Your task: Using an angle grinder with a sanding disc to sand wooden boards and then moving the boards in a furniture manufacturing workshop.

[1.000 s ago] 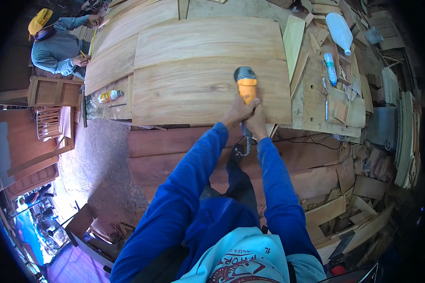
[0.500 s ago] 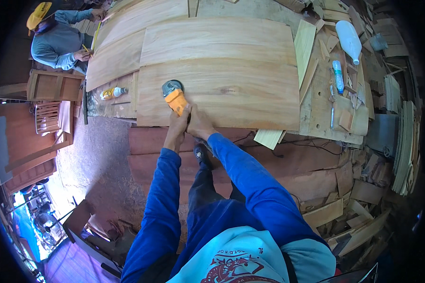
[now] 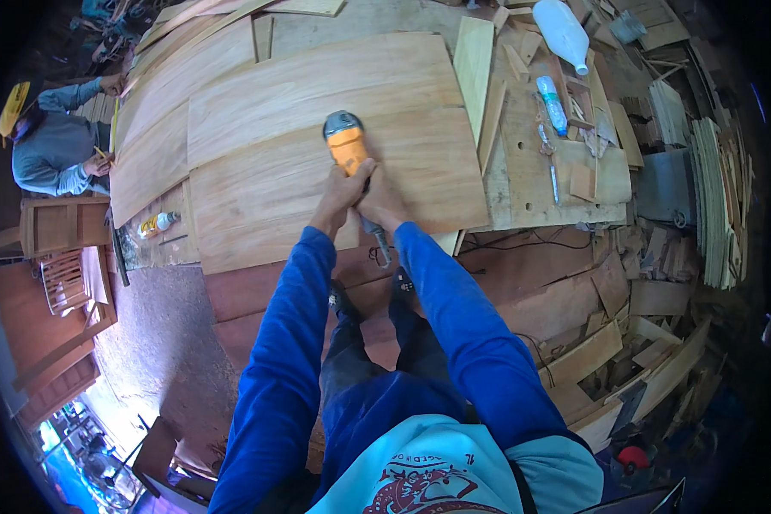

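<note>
An orange and dark angle grinder [image 3: 347, 147] rests its round head on a wide pale wooden panel [image 3: 270, 197]. My left hand [image 3: 341, 197] is wrapped round the grinder's body from the left side. Close against it, my right hand [image 3: 379, 199] grips the rear end of the tool. A grey cord end hangs below the right hand, past the panel's near edge. The disc under the head is hidden from above.
At far left a person [image 3: 51, 146] in a yellow cap holds a yellow tape at another panel. A small bottle [image 3: 157, 224] lies left of my panel. Bottles [image 3: 562, 34] and wood strips lie on the right. Black cables [image 3: 522, 244] run below the table edge; scrap wood [image 3: 582, 355] is piled lower right.
Both hands have moved the grinder rightward and farther across the panel. My view has shifted, so the table and the other person appear more to the left.
</note>
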The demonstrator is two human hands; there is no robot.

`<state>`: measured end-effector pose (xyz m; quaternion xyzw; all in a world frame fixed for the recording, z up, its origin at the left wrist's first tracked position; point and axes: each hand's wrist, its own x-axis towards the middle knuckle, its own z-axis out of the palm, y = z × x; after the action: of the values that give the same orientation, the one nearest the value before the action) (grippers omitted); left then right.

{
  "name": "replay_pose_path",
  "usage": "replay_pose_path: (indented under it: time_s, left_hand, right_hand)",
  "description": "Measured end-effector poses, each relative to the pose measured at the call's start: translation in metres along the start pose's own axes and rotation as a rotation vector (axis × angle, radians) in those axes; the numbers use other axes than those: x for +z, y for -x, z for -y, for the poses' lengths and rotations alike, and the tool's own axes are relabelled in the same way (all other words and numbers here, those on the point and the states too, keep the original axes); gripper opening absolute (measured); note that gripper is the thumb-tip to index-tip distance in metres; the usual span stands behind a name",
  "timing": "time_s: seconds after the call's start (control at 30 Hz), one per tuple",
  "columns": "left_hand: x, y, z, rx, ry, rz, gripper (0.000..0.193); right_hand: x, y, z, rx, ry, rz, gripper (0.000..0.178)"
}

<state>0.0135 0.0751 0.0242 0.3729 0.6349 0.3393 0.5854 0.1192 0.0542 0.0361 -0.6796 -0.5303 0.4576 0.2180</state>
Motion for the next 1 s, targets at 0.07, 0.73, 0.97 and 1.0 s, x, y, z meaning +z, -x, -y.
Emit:
replay_pose_path:
  time_s: [0.07, 0.73, 0.97, 1.0]
  left_hand:
    - [0.030, -0.006, -0.004, 0.022, -0.039, 0.023, 0.043]
    - [0.146, 0.010, -0.026, 0.058, -0.124, 0.275, 0.044]
    - [0.124, 0.034, -0.002, -0.006, -0.221, 0.311, 0.049]
    - [0.131, 0.039, 0.000, -0.005, -0.212, 0.309, 0.049]
  right_hand:
    - [-0.024, -0.002, -0.015, 0.028, -0.029, -0.017, 0.059]
    - [-0.137, 0.037, -0.032, 0.180, -0.106, -0.106, 0.047]
    - [-0.085, 0.053, -0.080, 0.019, -0.197, -0.259, 0.050]
    - [-0.087, 0.056, -0.087, 0.016, -0.188, -0.257, 0.050]
